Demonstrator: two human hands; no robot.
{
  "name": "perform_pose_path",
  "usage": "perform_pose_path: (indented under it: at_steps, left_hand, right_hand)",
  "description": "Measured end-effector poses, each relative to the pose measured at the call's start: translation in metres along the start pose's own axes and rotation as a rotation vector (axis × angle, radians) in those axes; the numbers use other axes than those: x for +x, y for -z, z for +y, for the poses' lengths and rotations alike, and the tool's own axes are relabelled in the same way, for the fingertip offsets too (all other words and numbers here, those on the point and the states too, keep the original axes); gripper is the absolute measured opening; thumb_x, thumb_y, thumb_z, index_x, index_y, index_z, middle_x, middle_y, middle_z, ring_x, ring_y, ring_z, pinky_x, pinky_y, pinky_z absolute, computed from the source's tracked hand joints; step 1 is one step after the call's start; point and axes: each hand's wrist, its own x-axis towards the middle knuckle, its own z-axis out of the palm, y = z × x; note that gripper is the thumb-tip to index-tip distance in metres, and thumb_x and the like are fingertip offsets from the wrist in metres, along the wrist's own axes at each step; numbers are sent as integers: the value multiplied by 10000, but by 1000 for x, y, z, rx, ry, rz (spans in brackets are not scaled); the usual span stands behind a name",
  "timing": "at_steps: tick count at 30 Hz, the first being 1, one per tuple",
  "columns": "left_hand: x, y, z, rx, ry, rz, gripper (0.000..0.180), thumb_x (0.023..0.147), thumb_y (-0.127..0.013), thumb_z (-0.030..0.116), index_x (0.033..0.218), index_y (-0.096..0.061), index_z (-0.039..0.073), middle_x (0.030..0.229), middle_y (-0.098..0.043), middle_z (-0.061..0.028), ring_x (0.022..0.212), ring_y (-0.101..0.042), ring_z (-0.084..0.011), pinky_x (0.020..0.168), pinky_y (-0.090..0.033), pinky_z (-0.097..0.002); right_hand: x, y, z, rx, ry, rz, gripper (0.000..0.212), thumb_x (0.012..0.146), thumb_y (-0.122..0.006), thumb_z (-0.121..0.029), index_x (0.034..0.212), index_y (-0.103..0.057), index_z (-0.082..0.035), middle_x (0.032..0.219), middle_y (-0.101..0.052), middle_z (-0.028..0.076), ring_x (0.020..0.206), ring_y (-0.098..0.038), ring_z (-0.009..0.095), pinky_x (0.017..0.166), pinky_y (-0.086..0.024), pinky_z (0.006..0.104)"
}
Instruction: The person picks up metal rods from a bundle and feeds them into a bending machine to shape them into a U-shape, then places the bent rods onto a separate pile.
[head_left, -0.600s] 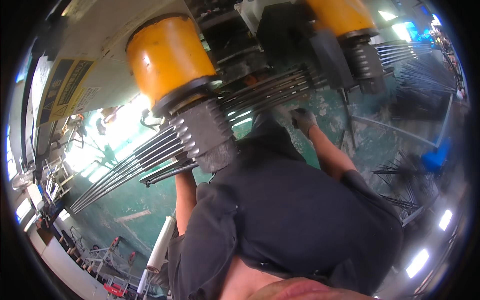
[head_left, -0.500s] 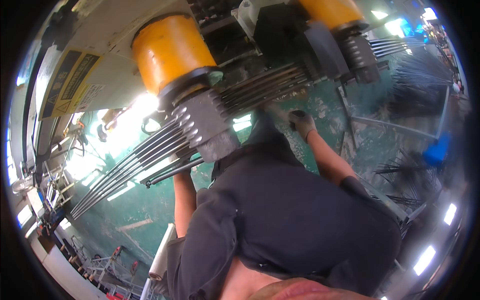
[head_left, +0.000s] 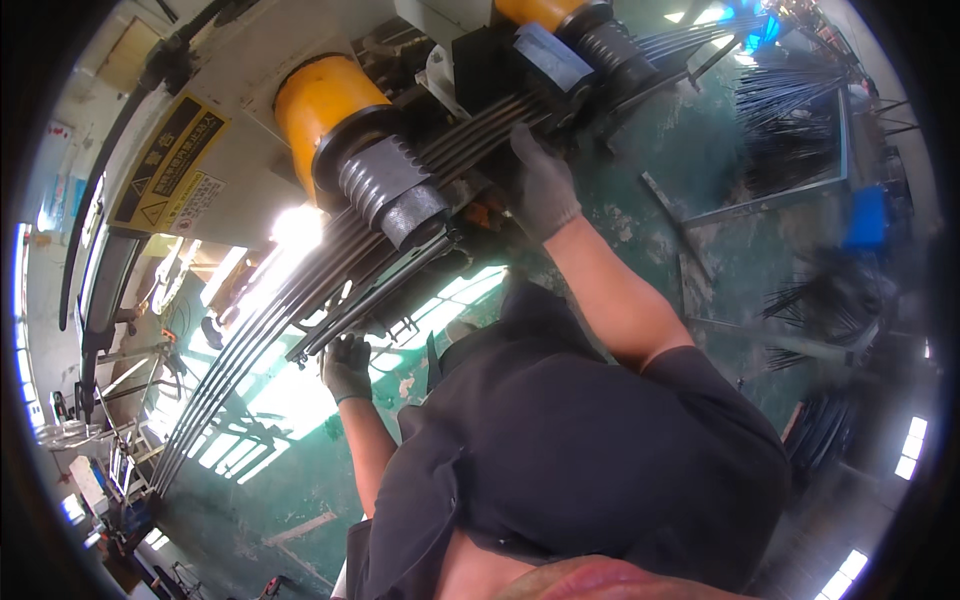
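Several long dark metal rods (head_left: 262,292) run side by side, slanting through a machine's ribbed dark clamp blocks (head_left: 392,185). My left hand (head_left: 347,368), in a dark glove, is just below the near end of a thinner bar (head_left: 340,318) under the rods. Its fingers point up and look apart; whether they touch the bar is unclear. My right hand (head_left: 545,190), in a grey glove, reaches up to the rods between the two clamp blocks. A finger stretches along their near side, while the other fingers are partly hidden in shadow.
Two orange cylinders (head_left: 325,100) stand above the clamp blocks. A yellow and black warning label (head_left: 170,160) marks the machine's pale side. At right are bundles of thin dark rods (head_left: 790,110) on a metal frame and a blue object (head_left: 866,216). Sunlight glares on the green floor (head_left: 300,500).
My right hand has risen from low in front of me to the rods. My left hand, earlier mostly behind the rods, now shows below the bar's end. The view has shifted relative to the machine.
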Motion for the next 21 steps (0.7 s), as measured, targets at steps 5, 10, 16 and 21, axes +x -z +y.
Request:
perform_pose_path:
  at_steps: [5,10,16,21]
  left_hand:
    - [-20,1,50,-184,-113,-570,323,1088,-465,312,1216,-640,72,1211,-660,-119,1130,-608,-293,998,-479,-451]
    - [-79,-9,110,-175,-333,-680,409,1076,-456,352,1229,-605,3,1291,-625,-178,1267,-561,-316,1081,-449,-459]
    - [-168,-141,154,-656,-448,-352,703,1088,-409,487,1472,-443,-101,1529,-461,-303,1457,-399,-447,1239,-284,-603]
    - [-164,-128,175,939,-1367,31,487,1098,-425,332,1395,-535,-38,1417,-544,-259,1322,-530,-405,1161,-423,-526]
  right_hand:
    - [49,-25,6,321,-85,74,235,1091,-538,-278,1164,-605,-65,1051,-684,105,959,-681,284,930,-567,461]
    - [61,-22,13,312,-87,83,190,1090,-545,-287,1051,-599,-109,818,-595,30,763,-620,228,818,-571,464]
    - [64,-23,10,357,-111,99,185,1067,-596,-281,1019,-590,-102,789,-555,16,712,-576,207,768,-568,445]
    - [72,-11,21,255,-163,20,280,1090,-506,-334,987,-611,-97,823,-650,85,847,-645,284,926,-533,467]
